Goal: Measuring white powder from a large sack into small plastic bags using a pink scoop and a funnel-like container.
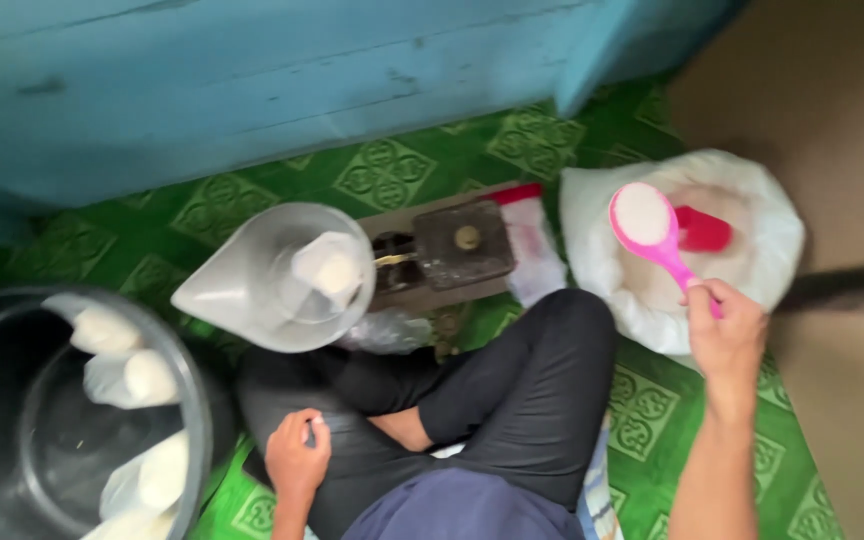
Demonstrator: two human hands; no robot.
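My right hand (pixel 724 335) grips the handle of a pink scoop (pixel 651 226) heaped with white powder, held above an open white sack (pixel 772 225) of the same powder. A red object (pixel 702 230) lies inside the sack. My left hand (pixel 297 458) rests on my black trouser leg with the fingers curled; nothing shows in it. In front of my knees stands a balance scale (pixel 457 245) with a clear pan (pixel 277 275) holding a small filled plastic bag (pixel 330 268).
A dark round tub (pixel 197 400) at the left holds several filled plastic bags (pixel 137 378). A blue wooden wall (pixel 252 80) runs across the back. A green patterned mat (pixel 392 170) covers the floor, with bare tan floor (pixel 842 90) on the right.
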